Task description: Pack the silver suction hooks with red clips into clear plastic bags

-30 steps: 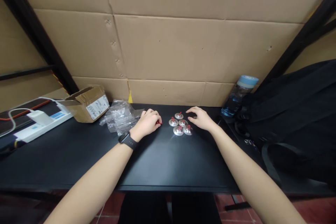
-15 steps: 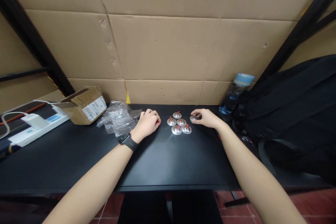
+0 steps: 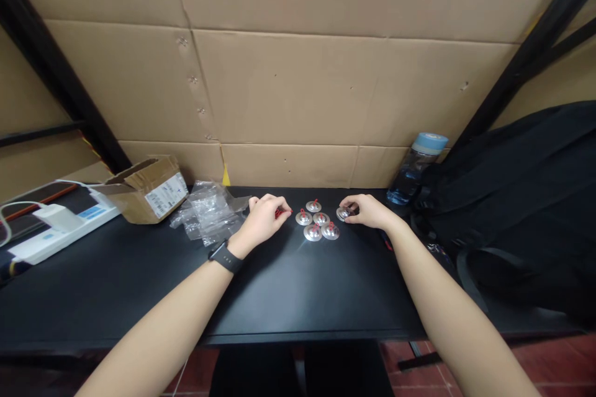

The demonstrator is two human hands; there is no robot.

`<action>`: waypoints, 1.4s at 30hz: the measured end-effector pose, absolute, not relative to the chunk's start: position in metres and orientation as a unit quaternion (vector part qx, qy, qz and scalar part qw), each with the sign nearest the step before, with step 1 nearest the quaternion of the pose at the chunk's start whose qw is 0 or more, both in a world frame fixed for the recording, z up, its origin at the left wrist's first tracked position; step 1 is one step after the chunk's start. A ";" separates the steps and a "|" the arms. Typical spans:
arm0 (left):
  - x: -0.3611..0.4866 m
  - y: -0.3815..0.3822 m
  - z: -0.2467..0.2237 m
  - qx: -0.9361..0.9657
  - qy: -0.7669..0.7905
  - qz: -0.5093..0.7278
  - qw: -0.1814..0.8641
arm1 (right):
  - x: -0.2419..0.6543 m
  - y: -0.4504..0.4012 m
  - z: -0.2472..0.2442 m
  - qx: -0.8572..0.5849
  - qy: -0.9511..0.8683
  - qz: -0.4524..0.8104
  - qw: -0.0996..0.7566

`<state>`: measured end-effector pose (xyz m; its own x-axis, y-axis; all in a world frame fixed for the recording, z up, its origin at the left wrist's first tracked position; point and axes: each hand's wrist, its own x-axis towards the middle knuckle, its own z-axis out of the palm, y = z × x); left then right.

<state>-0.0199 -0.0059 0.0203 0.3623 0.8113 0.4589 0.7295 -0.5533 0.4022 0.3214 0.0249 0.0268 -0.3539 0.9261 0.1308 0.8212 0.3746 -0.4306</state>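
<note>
Several small silver finger cymbals (image 3: 312, 232) with red loops on top lie in a cluster at the middle of the black table (image 3: 298, 298). To their right, my right hand (image 3: 367, 211) grips one more finger cymbal (image 3: 343, 214) by its edge between thumb and fingers, at or just above the tabletop. Left of the cluster, my left hand (image 3: 263, 220), with a black watch (image 3: 225, 256) at its wrist, pinches red cord loops (image 3: 282, 212); part of them shows past the fingertips. What else is under that palm is hidden.
Clear plastic bags (image 3: 207, 214) lie left of my left hand. Beyond them stand an open cardboard box (image 3: 158, 192) and a white power strip (image 3: 65, 236). A water bottle (image 3: 414, 170) and a black backpack (image 3: 526, 211) are on the right. A cardboard wall (image 3: 288, 93) rises behind.
My left thumb and fingers have drawn together, and more red cord shows between them. My right hand stays at the same cymbal, its grip slightly altered. The view has shifted a little.
</note>
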 end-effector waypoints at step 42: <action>0.005 -0.027 0.028 0.726 0.379 0.462 0.340 | 0.208 -0.044 0.031 -0.332 -0.755 0.253 0.506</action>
<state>0.0050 -0.0270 0.0277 0.2852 0.8645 0.4139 0.2364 -0.4819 0.8437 0.2077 -0.0437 0.0314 -0.2676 0.7569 0.5962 0.2455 0.6519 -0.7174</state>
